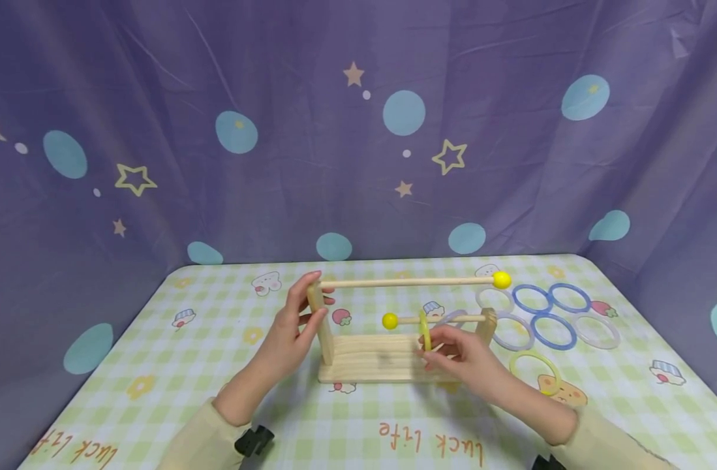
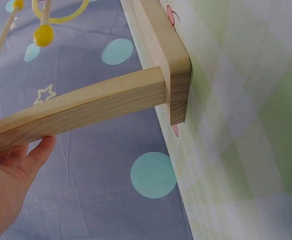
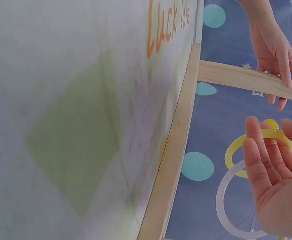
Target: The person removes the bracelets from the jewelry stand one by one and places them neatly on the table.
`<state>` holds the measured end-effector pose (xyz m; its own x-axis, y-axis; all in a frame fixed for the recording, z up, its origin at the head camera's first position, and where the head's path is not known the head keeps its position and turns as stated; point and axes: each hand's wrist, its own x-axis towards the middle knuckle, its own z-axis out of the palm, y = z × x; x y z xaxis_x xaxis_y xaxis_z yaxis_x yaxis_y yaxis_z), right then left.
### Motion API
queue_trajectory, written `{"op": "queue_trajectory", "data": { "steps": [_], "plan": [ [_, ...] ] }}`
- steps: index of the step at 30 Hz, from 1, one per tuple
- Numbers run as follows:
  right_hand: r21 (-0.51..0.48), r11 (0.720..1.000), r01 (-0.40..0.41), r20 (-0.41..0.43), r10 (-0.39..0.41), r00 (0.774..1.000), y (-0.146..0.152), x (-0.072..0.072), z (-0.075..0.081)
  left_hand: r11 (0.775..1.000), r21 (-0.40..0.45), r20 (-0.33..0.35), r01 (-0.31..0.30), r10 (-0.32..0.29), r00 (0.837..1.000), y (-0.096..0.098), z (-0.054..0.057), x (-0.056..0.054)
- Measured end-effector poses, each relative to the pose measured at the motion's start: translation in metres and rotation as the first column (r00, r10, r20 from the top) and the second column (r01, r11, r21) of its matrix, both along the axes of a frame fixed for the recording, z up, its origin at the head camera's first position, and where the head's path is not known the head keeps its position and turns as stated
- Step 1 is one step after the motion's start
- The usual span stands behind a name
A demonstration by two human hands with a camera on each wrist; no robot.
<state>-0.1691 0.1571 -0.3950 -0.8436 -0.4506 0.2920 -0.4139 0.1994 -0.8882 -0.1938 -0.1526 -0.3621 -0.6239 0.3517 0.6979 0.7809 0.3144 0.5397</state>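
Note:
A wooden stand has a base board (image 1: 370, 359), a taller left post (image 2: 81, 102) and a shorter right post (image 1: 486, 326). Each post carries a sideways dowel tipped with a yellow ball. My left hand (image 1: 293, 323) grips the taller post near its top, beside the upper dowel (image 1: 411, 282). With thumb and fingers, my right hand (image 1: 460, 356) pinches a yellow ring (image 1: 425, 329) that encircles the lower dowel (image 1: 405, 320). A pale lilac ring (image 3: 221, 200) hangs on that same dowel, nearer the shorter post. The right wrist view shows both rings by the fingers.
Right of the stand, several blue rings (image 1: 554, 346), pale rings (image 1: 616, 339) and another yellow ring (image 1: 513, 369) lie flat on the checked tablecloth (image 1: 217, 365). A purple curtain (image 1: 276, 85) with stars and blue dots stands behind the table.

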Motion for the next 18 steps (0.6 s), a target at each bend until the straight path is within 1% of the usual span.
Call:
{"op": "queue_trajectory", "data": {
  "steps": [3,9,18],
  "plan": [
    [-0.017,1.0,0.019,-0.009,-0.019,1.0,-0.001,0.001,0.0,1.0,0.001,-0.001,0.001,-0.001,1.0,0.0,0.0,0.0],
    [-0.049,0.999,0.017,-0.057,-0.02,0.998,-0.005,0.0,-0.001,1.0,0.001,-0.007,0.006,-0.006,1.0,0.0,0.0,0.0],
    [-0.068,0.998,0.011,-0.046,-0.014,0.999,-0.014,0.0,0.002,1.0,0.001,-0.005,0.002,-0.002,1.0,0.0,0.0,0.0]
  ]
}}
